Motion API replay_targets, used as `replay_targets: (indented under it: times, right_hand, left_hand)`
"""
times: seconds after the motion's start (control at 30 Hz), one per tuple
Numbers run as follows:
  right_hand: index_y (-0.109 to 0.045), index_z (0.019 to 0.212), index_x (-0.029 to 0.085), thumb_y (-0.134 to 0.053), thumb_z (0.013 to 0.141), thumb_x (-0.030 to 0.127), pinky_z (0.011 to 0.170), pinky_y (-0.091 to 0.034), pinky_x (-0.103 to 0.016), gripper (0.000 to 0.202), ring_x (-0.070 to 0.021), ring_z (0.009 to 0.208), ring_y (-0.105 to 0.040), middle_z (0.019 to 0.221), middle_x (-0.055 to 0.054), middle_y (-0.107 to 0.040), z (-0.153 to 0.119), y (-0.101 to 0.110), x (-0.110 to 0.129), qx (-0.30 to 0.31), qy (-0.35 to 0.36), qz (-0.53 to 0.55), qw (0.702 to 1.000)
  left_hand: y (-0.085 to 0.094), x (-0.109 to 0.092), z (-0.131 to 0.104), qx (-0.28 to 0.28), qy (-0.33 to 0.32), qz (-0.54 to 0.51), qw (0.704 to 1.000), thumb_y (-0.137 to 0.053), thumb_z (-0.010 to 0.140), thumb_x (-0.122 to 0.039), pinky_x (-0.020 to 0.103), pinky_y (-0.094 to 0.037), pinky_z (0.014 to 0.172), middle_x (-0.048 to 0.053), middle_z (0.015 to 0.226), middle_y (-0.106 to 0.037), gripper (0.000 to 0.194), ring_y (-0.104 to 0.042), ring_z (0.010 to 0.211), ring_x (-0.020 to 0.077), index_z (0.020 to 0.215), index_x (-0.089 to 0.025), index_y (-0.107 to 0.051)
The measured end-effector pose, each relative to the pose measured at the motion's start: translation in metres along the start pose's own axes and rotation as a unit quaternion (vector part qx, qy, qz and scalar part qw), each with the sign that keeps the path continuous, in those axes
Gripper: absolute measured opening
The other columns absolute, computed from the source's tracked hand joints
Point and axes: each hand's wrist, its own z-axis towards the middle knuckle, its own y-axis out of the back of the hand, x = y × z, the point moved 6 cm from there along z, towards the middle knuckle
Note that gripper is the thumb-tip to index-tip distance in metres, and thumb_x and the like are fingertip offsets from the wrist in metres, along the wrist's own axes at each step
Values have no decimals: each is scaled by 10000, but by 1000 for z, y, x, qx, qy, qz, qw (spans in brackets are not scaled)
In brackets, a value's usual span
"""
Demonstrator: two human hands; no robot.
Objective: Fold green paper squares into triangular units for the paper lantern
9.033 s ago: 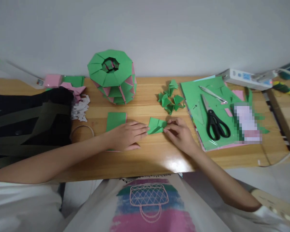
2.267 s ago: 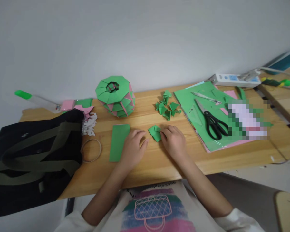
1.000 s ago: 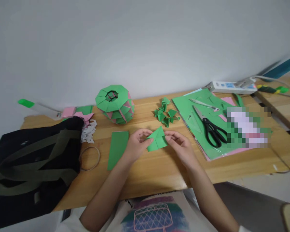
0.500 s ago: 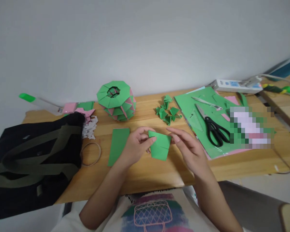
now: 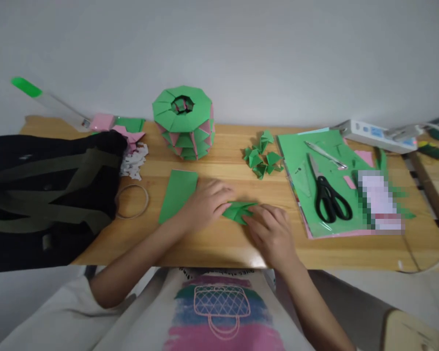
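one paper [image 5: 237,212] spans left grip [image 5: 208,204] to right grip [image 5: 272,234]

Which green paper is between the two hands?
The small creased piece between the left hand and the right hand. The flat rectangle sits partly behind the left hand; the pointy pieces are nearer the wall; the big sheet is under the scissors.

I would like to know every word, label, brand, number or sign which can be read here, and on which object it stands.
No text can be read with certainty.
Shirt: dark lettering, too foreshortened and blurred.
Black bag: pale mark, too blurred.
Clear triangle: tiny dark marks, too small.
Green-ended strip: small label, too blurred.
Power strip: markings too small.
Pixelated item: any text obscured.
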Motion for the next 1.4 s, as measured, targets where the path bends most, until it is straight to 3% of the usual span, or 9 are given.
replay_targets:
  times: [0.1, 0.3, 0.4, 0.7, 1.0, 1.17, 1.4]
  right_hand:
    - [-704, 916, 192, -591, 878, 168, 808, -443, -370, 122, -237, 1019, -594, 1043, -86, -726, -12, -13, 1, 39, 12, -2, 999]
    - [-696, 974, 171, -592, 872, 150, 846, -472, -366, 146, -221, 1001, -638, 1036, -95, -739, -17, -15, 0, 60, 22, 42, 997]
    - [-698, 978, 176, -603, 862, 149, 847, -494, -371, 153, -219, 990, -652, 1034, -97, -740, -19, -14, -2, 57, 11, 59, 997]
    - [-697, 995, 204, -577, 870, 155, 847, -544, -400, 180, -219, 979, -673, 1036, -89, -742, -22, -15, -7, 47, -12, 92, 995]
    - [-681, 1057, 201, -614, 864, 188, 825, -515, -390, 205, -235, 975, -641, 1006, -91, -726, -22, -17, -6, 51, 2, 66, 997]
    - [-666, 1129, 292, -586, 892, 190, 865, -428, -378, 271, -225, 1053, -583, 1042, -69, -695, -20, -23, -3, 83, 17, 6, 996]
    - [-693, 1056, 240, -553, 906, 165, 832, -408, -354, 219, -195, 934, -596, 1012, -72, -707, -14, -25, -4, 99, 16, 75, 992]
  left_hand:
    - [-18, -5, -24, 95, -105, 90, 986, -459, 942, -197, 401, -382, 1017, 140, 1262, -628, 304, -524, 1215, 254, 1193, -85, -589]
    - [-28, 0, -44, 165, -163, 169, 958, -544, 909, -363, 399, -232, 1121, 132, 1436, -492, 534, -390, 1364, 252, 1363, -93, -461]
    - [-25, 5, -43, 172, -181, 145, 957, -529, 917, -348, 383, -214, 1131, 111, 1467, -456, 529, -363, 1386, 234, 1391, -134, -433]
    - [-15, 17, -37, 204, -219, 69, 952, -432, 930, -188, 359, -282, 1106, 110, 1428, -502, 391, -454, 1332, 220, 1302, -162, -547]
    - [-20, 18, -38, 220, -189, 62, 955, -493, 924, -238, 387, -270, 1126, 97, 1449, -474, 378, -420, 1357, 228, 1297, -211, -549]
    - [-20, 14, -40, 210, -191, 79, 956, -546, 904, -267, 395, -274, 1121, 114, 1434, -491, 397, -412, 1362, 249, 1294, -196, -553]
    - [-20, 15, -43, 222, -199, 104, 949, -550, 904, -320, 389, -220, 1147, 103, 1466, -454, 448, -363, 1391, 239, 1335, -204, -512]
